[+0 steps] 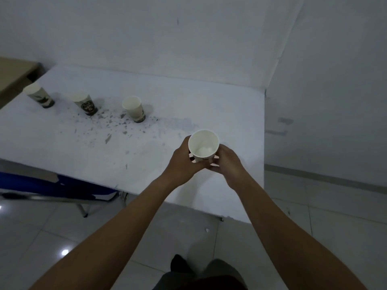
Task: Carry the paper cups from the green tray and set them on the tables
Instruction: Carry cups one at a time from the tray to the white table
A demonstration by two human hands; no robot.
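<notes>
An empty paper cup (203, 145) stands upright over the right part of the white table (234, 114). My left hand (182, 162) grips its left side and my right hand (227, 162) grips its right side, fingers curled round the lower wall. Whether its base touches the tabletop is hidden by my fingers. Three more paper cups stand in a row on the table's left: one far left (38, 95), one with a dark label (83, 103), and one nearer the middle (134, 108). No green tray is in view.
Dark flecks and scuffs mark the tabletop around the row of cups. A brown tabletop (12, 74) sits at the far left. A blue chair (52, 185) with metal legs is below the table's left edge. White walls stand behind; tiled floor lies in front.
</notes>
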